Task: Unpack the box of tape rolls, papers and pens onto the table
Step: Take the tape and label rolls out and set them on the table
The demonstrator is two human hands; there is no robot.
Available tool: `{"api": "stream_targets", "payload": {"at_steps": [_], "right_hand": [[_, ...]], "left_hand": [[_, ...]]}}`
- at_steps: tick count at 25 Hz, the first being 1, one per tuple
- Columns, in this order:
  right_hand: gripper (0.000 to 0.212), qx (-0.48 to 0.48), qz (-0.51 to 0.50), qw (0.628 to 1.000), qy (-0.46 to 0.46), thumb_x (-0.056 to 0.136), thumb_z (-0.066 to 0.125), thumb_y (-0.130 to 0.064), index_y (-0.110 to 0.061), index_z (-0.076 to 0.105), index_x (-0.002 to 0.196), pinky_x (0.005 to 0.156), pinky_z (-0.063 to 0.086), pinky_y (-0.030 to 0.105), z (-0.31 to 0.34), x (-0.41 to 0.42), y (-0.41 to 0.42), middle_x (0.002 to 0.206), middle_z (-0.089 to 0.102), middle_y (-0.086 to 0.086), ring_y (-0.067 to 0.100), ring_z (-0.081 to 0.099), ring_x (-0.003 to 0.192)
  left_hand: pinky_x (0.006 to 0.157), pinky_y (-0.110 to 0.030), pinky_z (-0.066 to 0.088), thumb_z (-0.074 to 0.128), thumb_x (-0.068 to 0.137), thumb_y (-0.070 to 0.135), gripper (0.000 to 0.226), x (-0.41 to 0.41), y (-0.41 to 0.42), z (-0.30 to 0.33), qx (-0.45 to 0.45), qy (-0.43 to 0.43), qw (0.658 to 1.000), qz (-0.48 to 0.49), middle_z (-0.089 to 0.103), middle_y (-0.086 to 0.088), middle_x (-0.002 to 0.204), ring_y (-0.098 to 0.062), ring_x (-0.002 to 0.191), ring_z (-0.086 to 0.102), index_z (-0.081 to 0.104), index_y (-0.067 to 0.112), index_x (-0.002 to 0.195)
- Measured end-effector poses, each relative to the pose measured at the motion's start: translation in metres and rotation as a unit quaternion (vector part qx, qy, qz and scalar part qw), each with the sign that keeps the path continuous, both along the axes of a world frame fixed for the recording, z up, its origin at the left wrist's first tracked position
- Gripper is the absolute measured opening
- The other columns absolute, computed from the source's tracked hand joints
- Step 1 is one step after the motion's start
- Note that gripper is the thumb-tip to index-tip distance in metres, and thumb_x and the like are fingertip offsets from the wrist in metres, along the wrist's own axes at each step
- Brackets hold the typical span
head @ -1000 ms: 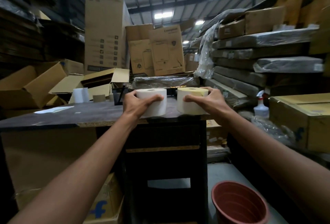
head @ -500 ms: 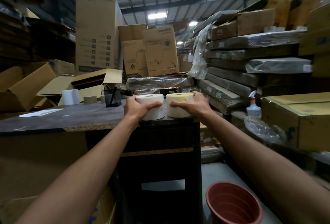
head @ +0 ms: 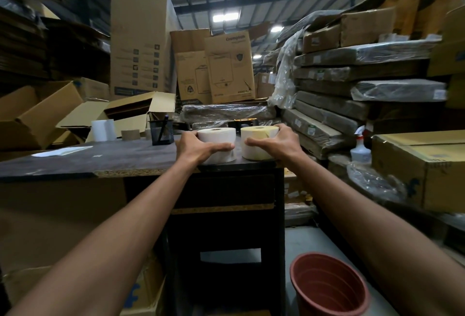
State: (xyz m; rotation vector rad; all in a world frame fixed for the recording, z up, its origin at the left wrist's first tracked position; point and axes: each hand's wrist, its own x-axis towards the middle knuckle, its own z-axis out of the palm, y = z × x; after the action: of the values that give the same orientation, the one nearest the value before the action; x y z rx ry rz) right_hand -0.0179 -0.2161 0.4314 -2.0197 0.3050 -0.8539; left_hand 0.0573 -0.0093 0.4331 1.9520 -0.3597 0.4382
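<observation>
Head view: hands grasp white roll [head: 218,140], yellow roll [head: 258,139] at table [head: 105,158] right edge.

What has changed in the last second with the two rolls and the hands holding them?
Almost nothing: the left hand still grips the white roll and the right hand the yellow roll, both standing side by side on the table. Only the view shifted slightly.

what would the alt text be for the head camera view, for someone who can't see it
Two bare hands each grip a roll standing on the near right corner of a dark table: left hand on a white roll, right hand on a yellowish roll. A mesh pen holder stands behind, amid stacked warehouse cartons.
</observation>
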Motion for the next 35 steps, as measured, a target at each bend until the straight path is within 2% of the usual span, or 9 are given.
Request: {"api": "stream_targets", "payload": {"at_steps": [2, 6, 12, 16, 22, 26, 28, 32, 35], "right_hand": [[0.084, -0.006, 0.005, 1.0, 0.015, 0.049, 0.09, -0.059, -0.016, 0.05, 0.109, 0.089, 0.057, 0.04, 0.0, 0.0, -0.002, 0.109, 0.058, 0.005, 0.021, 0.057, 0.1], [0.086, -0.016, 0.023, 0.999, 0.026, 0.052, 0.095, -0.042, -0.01, 0.051, 0.119, 0.091, 0.056, 0.038, -0.003, -0.006, -0.005, 0.111, 0.06, 0.005, 0.019, 0.06, 0.101], [0.095, -0.035, -0.006, 0.998, 0.045, 0.042, 0.093, -0.053, -0.015, 0.05, 0.118, 0.091, 0.056, 0.043, -0.008, -0.006, -0.002, 0.115, 0.059, 0.006, 0.023, 0.058, 0.106], [0.091, -0.059, -0.025, 0.998, 0.021, 0.052, 0.094, -0.042, -0.012, 0.047, 0.125, 0.092, 0.056, 0.043, -0.018, -0.011, 0.007, 0.119, 0.06, 0.007, 0.025, 0.058, 0.112], [0.121, -0.088, -0.061, 0.993, -0.048, 0.067, 0.088, -0.038, -0.005, 0.012, 0.156, 0.1, 0.037, 0.028, -0.034, -0.029, 0.022, 0.138, 0.041, 0.015, 0.028, 0.044, 0.126], [0.097, -0.089, -0.063, 0.985, -0.136, 0.074, 0.081, -0.034, -0.012, 0.029, 0.153, 0.1, 0.036, 0.019, -0.059, -0.046, 0.039, 0.136, 0.045, 0.011, 0.022, 0.048, 0.124], [0.079, -0.071, -0.048, 0.978, -0.188, 0.078, 0.079, -0.029, -0.016, 0.041, 0.146, 0.107, 0.044, 0.025, -0.079, -0.053, 0.047, 0.137, 0.049, 0.005, 0.015, 0.05, 0.124], [0.054, -0.017, -0.003, 0.971, -0.24, 0.088, 0.07, -0.022, -0.019, 0.051, 0.139, 0.102, 0.048, 0.02, -0.115, -0.067, 0.062, 0.131, 0.056, -0.002, 0.002, 0.053, 0.121], [0.047, 0.025, 0.036, 0.977, -0.209, 0.094, 0.065, -0.023, -0.021, 0.052, 0.138, 0.1, 0.048, 0.018, -0.145, -0.075, 0.069, 0.13, 0.06, -0.003, 0.001, 0.056, 0.121]], "left_hand": [[0.083, -0.033, 0.056, 0.081, 0.021, 0.078, 0.115, 0.001, -0.003, -0.003, -0.003, -0.01, 1.0, 0.001, 0.068, -0.006, 0.117, -0.024, 0.11, 0.06, 0.067, 0.014, 0.116], [0.078, -0.029, 0.052, 0.09, 0.04, 0.061, 0.097, 0.003, -0.004, -0.008, 0.008, -0.013, 1.0, -0.007, 0.065, -0.008, 0.121, -0.025, 0.112, 0.059, 0.063, 0.012, 0.12], [0.086, -0.034, 0.056, 0.091, 0.039, 0.06, 0.099, 0.002, 0.001, -0.012, 0.046, -0.016, 0.999, -0.007, 0.065, -0.008, 0.121, -0.026, 0.112, 0.06, 0.06, 0.012, 0.12], [0.083, -0.036, 0.058, 0.089, 0.032, 0.066, 0.101, -0.007, 0.0, -0.019, 0.076, -0.081, 0.993, 0.033, 0.067, -0.005, 0.115, -0.022, 0.105, 0.062, 0.061, 0.016, 0.116], [0.09, -0.036, 0.056, 0.089, 0.058, 0.042, 0.106, -0.025, -0.002, -0.041, 0.015, -0.145, 0.986, 0.077, 0.051, -0.013, 0.127, -0.022, 0.109, 0.057, 0.041, 0.008, 0.146], [0.083, -0.023, 0.056, 0.079, 0.074, 0.02, 0.057, -0.057, -0.001, -0.066, -0.098, -0.203, 0.974, 0.035, 0.055, 0.0, 0.116, -0.011, 0.099, 0.06, 0.06, 0.02, 0.127], [0.075, -0.019, 0.056, 0.075, 0.077, 0.015, 0.036, -0.072, -0.003, -0.09, -0.098, -0.235, 0.967, -0.008, 0.061, 0.004, 0.105, -0.006, 0.091, 0.063, 0.067, 0.022, 0.112], [0.065, -0.009, 0.05, 0.069, 0.084, 0.013, 0.025, -0.088, -0.01, -0.137, -0.108, -0.154, 0.978, -0.087, 0.07, 0.004, 0.099, -0.005, 0.086, 0.067, 0.07, 0.021, 0.108], [0.065, -0.006, 0.048, 0.066, 0.09, 0.017, 0.022, -0.091, -0.009, -0.165, -0.085, -0.101, 0.986, -0.102, 0.071, 0.008, 0.098, 0.003, 0.086, 0.065, 0.071, 0.02, 0.111]]}}
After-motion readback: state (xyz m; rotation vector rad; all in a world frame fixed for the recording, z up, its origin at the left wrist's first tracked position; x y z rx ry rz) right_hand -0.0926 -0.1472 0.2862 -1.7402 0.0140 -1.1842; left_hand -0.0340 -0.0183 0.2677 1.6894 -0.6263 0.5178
